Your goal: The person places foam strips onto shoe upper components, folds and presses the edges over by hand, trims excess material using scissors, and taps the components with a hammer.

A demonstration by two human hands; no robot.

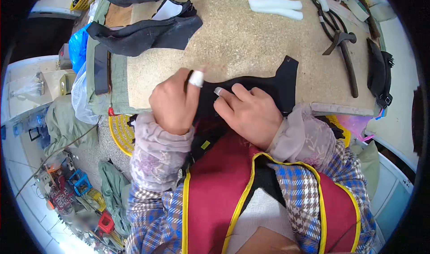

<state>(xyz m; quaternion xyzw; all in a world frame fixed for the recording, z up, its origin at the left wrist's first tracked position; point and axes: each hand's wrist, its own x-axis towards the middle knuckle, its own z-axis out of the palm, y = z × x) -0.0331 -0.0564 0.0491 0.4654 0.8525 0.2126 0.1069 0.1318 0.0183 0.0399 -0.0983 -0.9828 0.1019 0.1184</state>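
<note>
A flat black piece of leather-like material (285,84) lies along the near edge of the worktable (242,39), with a narrow tab pointing up at its right end. My left hand (172,102) is closed at its left end, and white tape wraps one digit. Fingers bent, my right hand (251,115) grips the near middle of the same piece; a taped fingertip shows there too. The two hands are close together but apart. Part of the piece is hidden beneath them.
A hammer (347,61) lies at the right beside black-handled tools (329,19). White padding strips (275,8) are at the back. Dark folded pieces (152,34) sit at the back left. A phone (102,69) rests on the left edge. Below is a yellow basket (120,131).
</note>
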